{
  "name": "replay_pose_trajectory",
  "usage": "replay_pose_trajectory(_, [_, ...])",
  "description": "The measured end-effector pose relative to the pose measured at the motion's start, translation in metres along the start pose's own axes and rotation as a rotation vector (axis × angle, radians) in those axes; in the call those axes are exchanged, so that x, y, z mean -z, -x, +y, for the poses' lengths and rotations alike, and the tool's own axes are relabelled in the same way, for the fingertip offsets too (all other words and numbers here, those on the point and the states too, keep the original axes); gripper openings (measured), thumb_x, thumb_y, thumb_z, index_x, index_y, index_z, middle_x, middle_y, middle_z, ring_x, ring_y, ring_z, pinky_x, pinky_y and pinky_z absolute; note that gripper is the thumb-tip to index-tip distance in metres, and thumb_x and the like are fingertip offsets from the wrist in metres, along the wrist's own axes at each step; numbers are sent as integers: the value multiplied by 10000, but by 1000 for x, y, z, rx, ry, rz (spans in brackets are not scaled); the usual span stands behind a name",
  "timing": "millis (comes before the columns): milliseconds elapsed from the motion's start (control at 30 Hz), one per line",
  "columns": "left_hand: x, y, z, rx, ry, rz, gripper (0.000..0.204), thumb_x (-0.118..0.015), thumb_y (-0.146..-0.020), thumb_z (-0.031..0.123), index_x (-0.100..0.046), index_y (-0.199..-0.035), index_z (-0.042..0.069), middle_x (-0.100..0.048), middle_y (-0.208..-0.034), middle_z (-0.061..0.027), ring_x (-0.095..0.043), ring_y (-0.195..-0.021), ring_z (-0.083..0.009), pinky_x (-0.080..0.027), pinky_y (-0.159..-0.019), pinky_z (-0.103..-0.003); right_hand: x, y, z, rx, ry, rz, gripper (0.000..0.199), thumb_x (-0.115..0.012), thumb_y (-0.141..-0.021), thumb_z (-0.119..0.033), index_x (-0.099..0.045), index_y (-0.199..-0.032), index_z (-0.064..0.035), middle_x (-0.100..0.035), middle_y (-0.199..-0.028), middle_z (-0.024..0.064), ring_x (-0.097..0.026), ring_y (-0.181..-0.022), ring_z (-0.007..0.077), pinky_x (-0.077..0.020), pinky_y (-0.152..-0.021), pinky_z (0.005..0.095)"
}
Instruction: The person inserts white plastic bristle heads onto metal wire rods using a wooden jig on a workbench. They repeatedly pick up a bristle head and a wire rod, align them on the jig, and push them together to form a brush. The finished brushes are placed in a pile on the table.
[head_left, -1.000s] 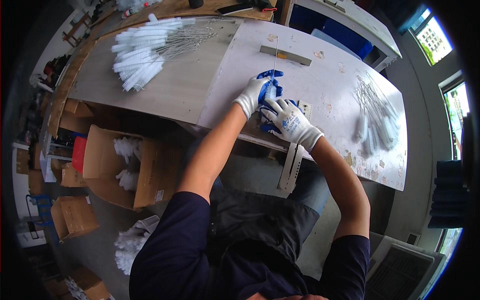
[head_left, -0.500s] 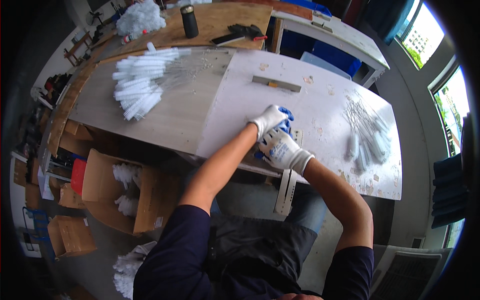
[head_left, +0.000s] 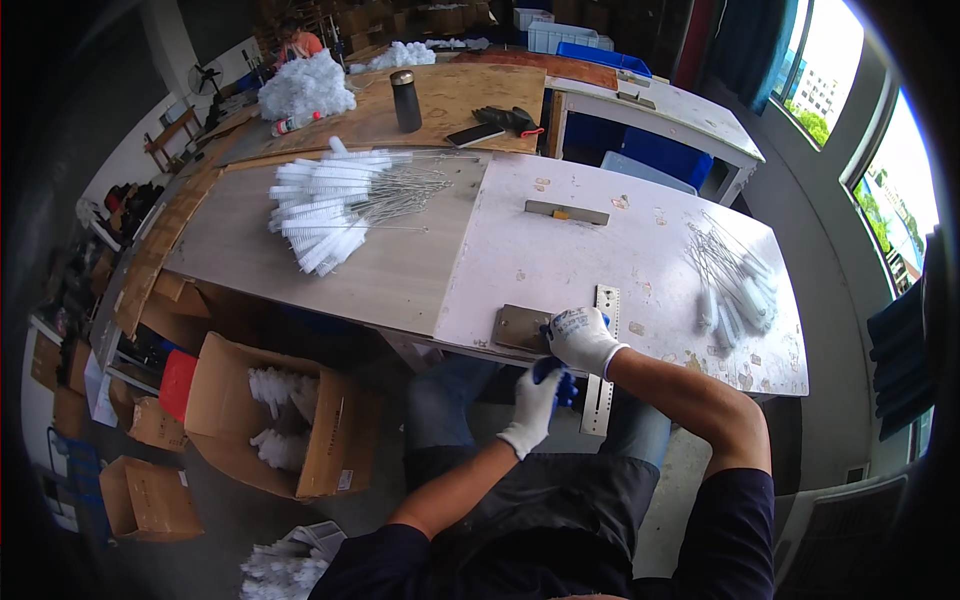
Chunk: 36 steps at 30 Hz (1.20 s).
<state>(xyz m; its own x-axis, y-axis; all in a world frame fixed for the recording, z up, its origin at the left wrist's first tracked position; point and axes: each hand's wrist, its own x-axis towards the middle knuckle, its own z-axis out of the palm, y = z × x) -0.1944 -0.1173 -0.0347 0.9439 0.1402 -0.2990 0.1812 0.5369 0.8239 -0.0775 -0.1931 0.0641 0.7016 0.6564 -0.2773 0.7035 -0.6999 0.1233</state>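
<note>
Leftward of the left hand (head_left: 535, 402), a cardboard box (head_left: 325, 432) holds white brushes (head_left: 270, 388)

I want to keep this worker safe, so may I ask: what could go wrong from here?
The metal strip juts past the front edge of the table, so it might get bumped. The right hand is at the metal block, where it could perhaps get pinched. Thin wires stick out from the left brush pile and might snag something.
</note>
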Motion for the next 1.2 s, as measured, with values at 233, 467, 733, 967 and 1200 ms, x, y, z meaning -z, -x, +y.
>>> replay_pose_trajectory(233, [-26,-29,-52,133,571,-261,358,-556,-1031,226,-544,-1287,-24,-659,-1166,-146,-695,-1014,-247,-584,-883,-368,-4,-8,-17,-241,-196,43,374,-480,-992,-282,-768,-1016,-44,-748,-1005,203,-736,-931,363,-572,-803,458])
replay_pose_trajectory(467, [-15,-19,-48,296,847,-482,273,-524,-1049,288,-548,-829,128,-495,-680,9,-490,-549,-126,-393,-494,-267,-16,-14,-12,-358,-319,61,398,-486,-980,-296,-757,-1025,-9,-732,-1023,244,-715,-981,392,-561,-851,485])
replay_pose_trajectory(733, [64,-9,44,365,209,-210,246,-597,-1015,235,-684,-912,29,-480,-611,45,-423,-467,-60,-296,-421,-231,9,-19,0,-373,-710,-130,421,-661,-918,-414,-754,-938,-4,-738,-862,192,-717,-772,316,-565,-759,415])
replay_pose_trajectory(967, [81,-25,84,374,-197,-298,248,-600,-1014,202,-720,-887,26,-553,-663,50,-483,-557,-25,-351,-486,-206,-6,-28,45,327,46,-42,509,-746,-836,-493,-646,-1059,-47,-712,-987,114,-699,-967,272,-532,-852,404])
replay_pose_trajectory(1200, [93,-50,106,41,-708,-445,217,-610,-1008,212,-724,-963,33,-684,-793,-21,-576,-659,-72,-466,-627,-269,-48,-27,34,178,23,120,465,-680,-860,-474,-619,-999,-35,-699,-905,134,-693,-859,295,-534,-800,432])
